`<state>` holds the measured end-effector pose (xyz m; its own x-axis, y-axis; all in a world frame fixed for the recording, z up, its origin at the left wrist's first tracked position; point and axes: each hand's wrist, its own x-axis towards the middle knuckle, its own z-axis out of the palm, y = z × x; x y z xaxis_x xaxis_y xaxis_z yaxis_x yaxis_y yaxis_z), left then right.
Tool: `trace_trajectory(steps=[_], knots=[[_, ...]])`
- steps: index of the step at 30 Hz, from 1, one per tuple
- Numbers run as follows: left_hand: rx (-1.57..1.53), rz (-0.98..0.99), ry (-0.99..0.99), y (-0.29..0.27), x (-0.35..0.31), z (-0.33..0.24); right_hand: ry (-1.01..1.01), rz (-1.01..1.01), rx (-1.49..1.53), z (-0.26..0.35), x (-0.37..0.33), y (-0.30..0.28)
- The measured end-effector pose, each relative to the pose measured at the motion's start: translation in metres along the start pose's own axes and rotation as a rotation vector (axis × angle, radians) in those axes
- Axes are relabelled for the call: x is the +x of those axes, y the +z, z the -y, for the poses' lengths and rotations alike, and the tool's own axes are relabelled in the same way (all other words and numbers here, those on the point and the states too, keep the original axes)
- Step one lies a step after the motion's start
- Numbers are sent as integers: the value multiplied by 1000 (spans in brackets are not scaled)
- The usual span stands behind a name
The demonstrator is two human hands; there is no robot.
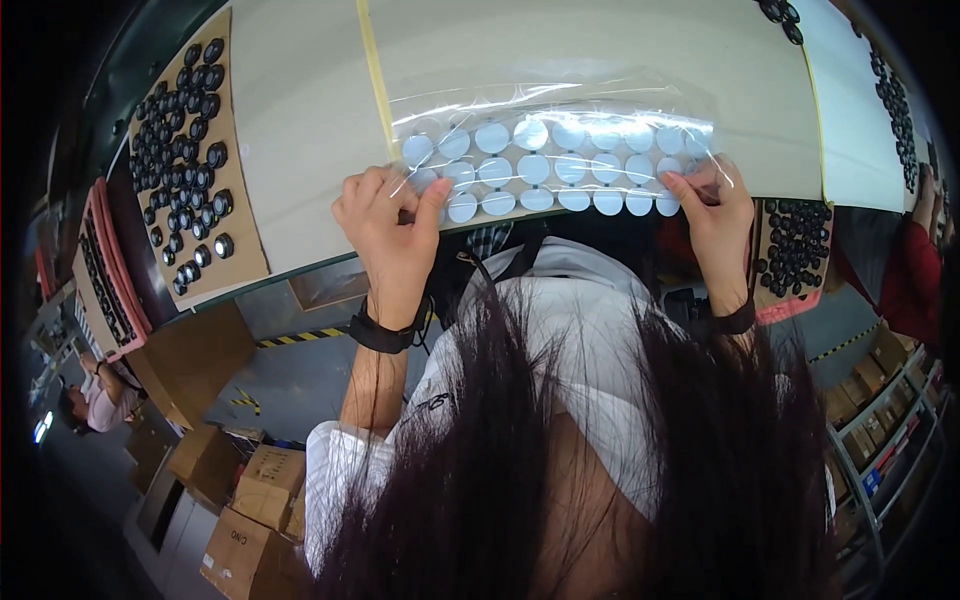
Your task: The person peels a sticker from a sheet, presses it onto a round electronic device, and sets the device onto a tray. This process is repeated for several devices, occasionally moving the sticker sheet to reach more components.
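Observation:
A clear plastic sheet [560, 98] with rows of round pale-blue discs [533, 168] lies across the near part of the table. My left hand [388, 215] pinches its left end between thumb and fingers. At the opposite end, my right hand [716, 200] grips the sheet the same way, thumb on top. Light glints off the film, and its far edge curls up a little. The lowest row of discs lies along the table's front edge. A black band sits on each of my wrists.
Many small black round parts [190, 150] lie on a cardboard sheet [240, 225] at the left. More fill a pink-edged tray [795, 250] at the right. Yellow tape [376, 75] crosses the table [300, 130]. Cardboard boxes [250, 545] stand behind. Other people are at both sides.

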<state>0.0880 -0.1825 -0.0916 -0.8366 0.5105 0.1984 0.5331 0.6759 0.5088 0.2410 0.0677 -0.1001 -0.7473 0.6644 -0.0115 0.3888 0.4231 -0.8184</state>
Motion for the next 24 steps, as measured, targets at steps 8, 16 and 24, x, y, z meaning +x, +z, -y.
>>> trace_trajectory(steps=[8,16,24], knots=[[-159,-387,-79,7,1,-10,-140,-34,-109,4,11,-3],[41,335,386,22,-16,-36,-92,-99,-66,17,25,0],[225,343,373,25,-11,-48,-678,-32,-622,43,24,2]])
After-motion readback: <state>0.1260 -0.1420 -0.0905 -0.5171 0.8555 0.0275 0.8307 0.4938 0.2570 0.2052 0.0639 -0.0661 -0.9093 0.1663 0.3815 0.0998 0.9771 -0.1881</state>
